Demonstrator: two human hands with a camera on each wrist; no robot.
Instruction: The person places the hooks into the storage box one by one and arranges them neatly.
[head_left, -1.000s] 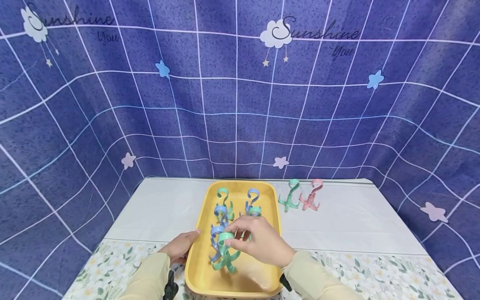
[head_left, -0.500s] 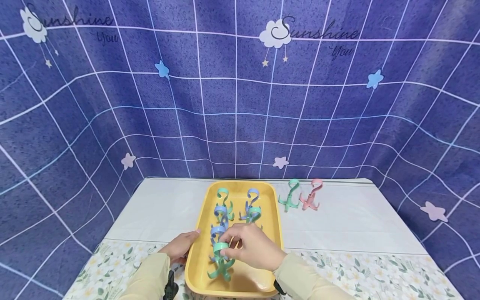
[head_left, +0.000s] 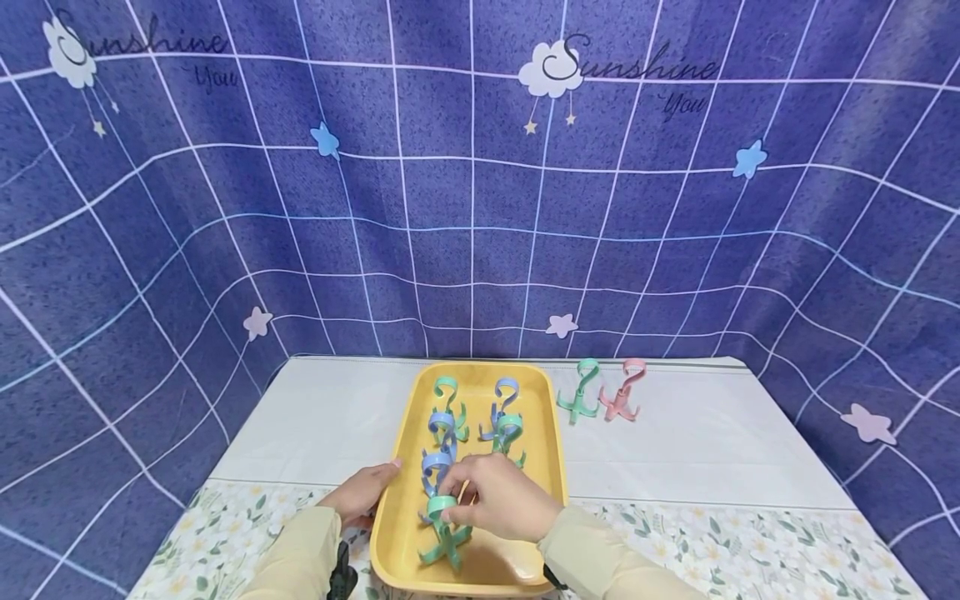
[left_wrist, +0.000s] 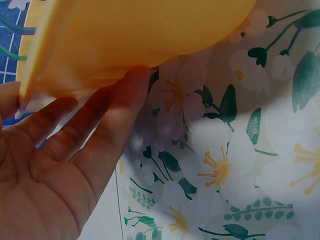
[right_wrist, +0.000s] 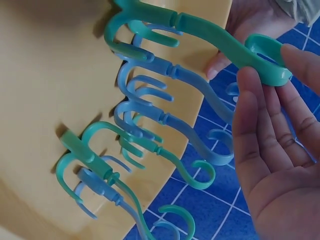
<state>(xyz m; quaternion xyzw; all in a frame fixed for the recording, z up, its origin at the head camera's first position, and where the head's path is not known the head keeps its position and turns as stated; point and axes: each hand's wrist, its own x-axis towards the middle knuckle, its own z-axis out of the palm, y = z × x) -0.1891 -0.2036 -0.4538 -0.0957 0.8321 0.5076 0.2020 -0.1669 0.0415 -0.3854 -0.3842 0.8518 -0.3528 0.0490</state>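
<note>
Green hook [head_left: 444,533] stands on its prongs at the near end of the yellow tray [head_left: 402,433], its top loop pinched between fingertips [right_wrist: 295,57] of the right hand [head_left: 498,498]. Just behind it in the tray stand more blue and green hooks [head_left: 442,437]; the left hand [head_left: 362,493] lies against the tray's left rim, fingers straight and relaxed, gripping nothing. Beyond the tray's far right corner, a green hook and a pink hook [head_left: 621,392] stand side by side on the white tabletop [head_left: 697,442].
</note>
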